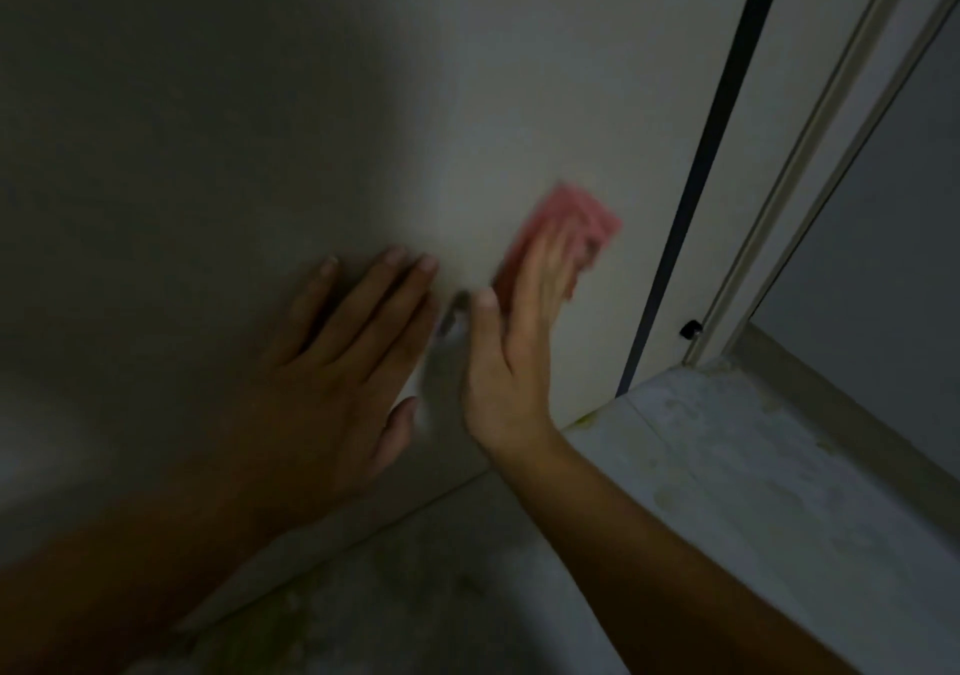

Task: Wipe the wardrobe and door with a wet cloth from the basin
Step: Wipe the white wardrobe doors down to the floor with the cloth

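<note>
Pink cloth (pixel 571 217) lies flat against the pale panel (pixel 545 76), low on it and toward its right edge — my right hand (pixel 519 347) presses it there. Those fingers (pixel 550 269) are straight and close together over the cloth's lower half, not curled round it, while the thumb (pixel 485 305) stands apart to the left. The cloth's upper corner shows beyond my fingertips, blurred. Whether the panel belongs to the wardrobe or is the room door, I cannot tell.

My left hand (pixel 343 362) rests palm-down on the same panel, just left of the right hand and in the panel's shadowed part. Its fingers are straight and slightly spread, holding nothing. Between the two hands, on the panel, sits a small greyish fitting (pixel 452 318) — too blurred to name.

Along the panel's right edge runs a narrow dark gap (pixel 727 128), and beyond it a pale ribbed frame (pixel 810 154) slants the same way. A small black fitting (pixel 691 330) sits at the foot of that frame, right of the panel's lower corner. Below that corner a mottled whitish stone sill (pixel 753 466) stretches to the lower right, with my right forearm crossing in front of its near end. Under the panel's bottom edge lies a dull grey floor (pixel 415 570).
</note>
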{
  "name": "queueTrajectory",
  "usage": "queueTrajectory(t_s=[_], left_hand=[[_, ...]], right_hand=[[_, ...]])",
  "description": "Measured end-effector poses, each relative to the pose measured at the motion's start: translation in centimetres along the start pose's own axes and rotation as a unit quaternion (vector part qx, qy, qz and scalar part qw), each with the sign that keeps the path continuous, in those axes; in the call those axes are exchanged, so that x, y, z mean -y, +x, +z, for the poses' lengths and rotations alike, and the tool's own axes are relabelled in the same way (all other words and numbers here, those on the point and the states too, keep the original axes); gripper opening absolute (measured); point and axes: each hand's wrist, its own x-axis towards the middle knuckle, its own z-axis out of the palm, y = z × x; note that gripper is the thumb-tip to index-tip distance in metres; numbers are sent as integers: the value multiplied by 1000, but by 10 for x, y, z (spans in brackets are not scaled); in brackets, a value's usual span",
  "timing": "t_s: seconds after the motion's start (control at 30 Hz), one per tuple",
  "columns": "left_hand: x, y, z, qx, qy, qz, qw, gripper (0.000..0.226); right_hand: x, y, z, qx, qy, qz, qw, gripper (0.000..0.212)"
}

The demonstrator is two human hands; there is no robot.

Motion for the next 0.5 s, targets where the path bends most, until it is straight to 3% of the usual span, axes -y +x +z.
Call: queueTrajectory(t_s=[0.1, 0.17, 0.33, 0.4, 0.5], left_hand=[[2, -4, 1, -12, -3, -5, 1000, 77], [2, -7, 0, -13, -4, -8, 1000, 74], [2, -13, 4, 23, 15, -6, 1000, 79], [3, -13, 5, 30, 29, 0, 999, 80], [6, -14, 5, 20, 44, 3, 999, 79]], right_hand=[[-3, 9, 8, -39, -57, -116, 991, 67], [-39, -19, 14, -28, -79, -75, 994, 71], [-100, -86, 20, 29, -70, 137, 988, 88], [-83, -76, 23, 8, -33, 157, 987, 89], [-50, -51, 28, -29, -25, 94, 995, 85]])
